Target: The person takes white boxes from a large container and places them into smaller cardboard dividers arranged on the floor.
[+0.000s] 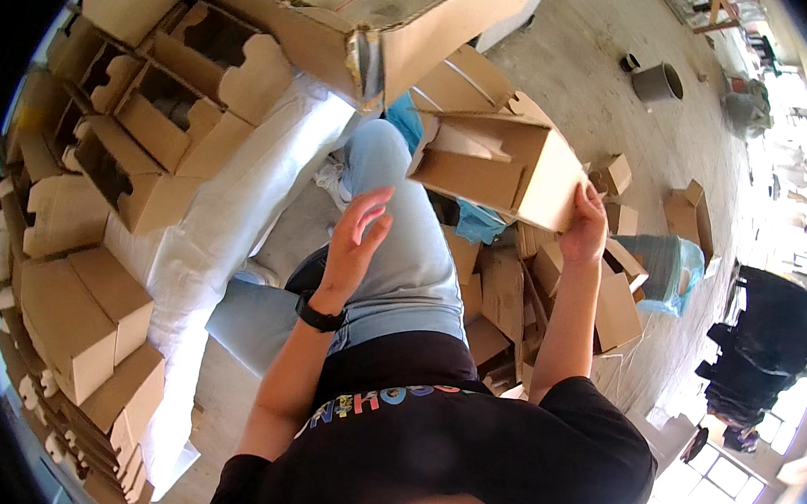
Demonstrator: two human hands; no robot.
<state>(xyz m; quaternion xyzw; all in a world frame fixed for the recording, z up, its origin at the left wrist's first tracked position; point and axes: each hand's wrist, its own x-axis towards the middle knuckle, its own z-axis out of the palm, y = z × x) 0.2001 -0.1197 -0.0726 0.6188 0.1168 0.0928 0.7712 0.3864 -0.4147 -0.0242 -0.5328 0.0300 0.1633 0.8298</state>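
Note:
My right hand (586,223) grips the near right corner of a brown cardboard box (550,174), whose open side faces left. Flaps show inside that box, and it looks to hold nothing else. My left hand (357,244), with a dark band on its wrist, hovers over my leg, fingers apart and nothing in them. To its left, several open cardboard boxes (172,125) with notched flaps stand in rows. A closed cardboard box (86,308) sits nearer to me among them.
White sheeting (228,191) covers the surface edge beside the boxes. A large open carton (430,41) stands ahead. On the floor to my right lie loose cardboard boxes (514,299) and a blue plastic-wrapped bundle (662,272). Farther off is a dark bucket (658,84).

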